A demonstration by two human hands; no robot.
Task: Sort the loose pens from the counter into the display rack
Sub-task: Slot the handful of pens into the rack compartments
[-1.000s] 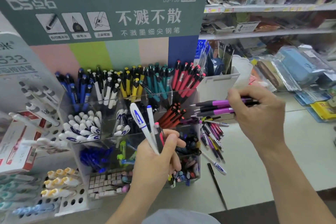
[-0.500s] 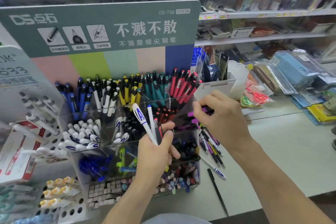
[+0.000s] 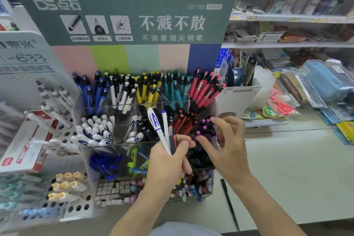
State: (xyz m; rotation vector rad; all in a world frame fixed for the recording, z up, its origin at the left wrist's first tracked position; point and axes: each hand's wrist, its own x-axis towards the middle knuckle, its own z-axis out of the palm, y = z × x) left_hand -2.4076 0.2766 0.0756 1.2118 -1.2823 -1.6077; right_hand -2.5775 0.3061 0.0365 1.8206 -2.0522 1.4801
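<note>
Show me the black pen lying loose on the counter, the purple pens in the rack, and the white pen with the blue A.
black pen [image 3: 229,202], head view, mid-barrel.
purple pens [image 3: 206,125], head view, their tops.
white pen [image 3: 155,123], head view, printed cap.

Counts from the head view, what we can resolve:

We count two hands: left hand [image 3: 166,161] gripping a bunch of pens [image 3: 164,132], four or so, exact number unclear; right hand [image 3: 228,147] holding none. One display rack [image 3: 209,109] with five colour groups in its top row: blue, white, yellow, teal, red. One loose black pen [image 3: 229,204] on the counter [image 3: 297,178]. We can't count pens per compartment.
</note>
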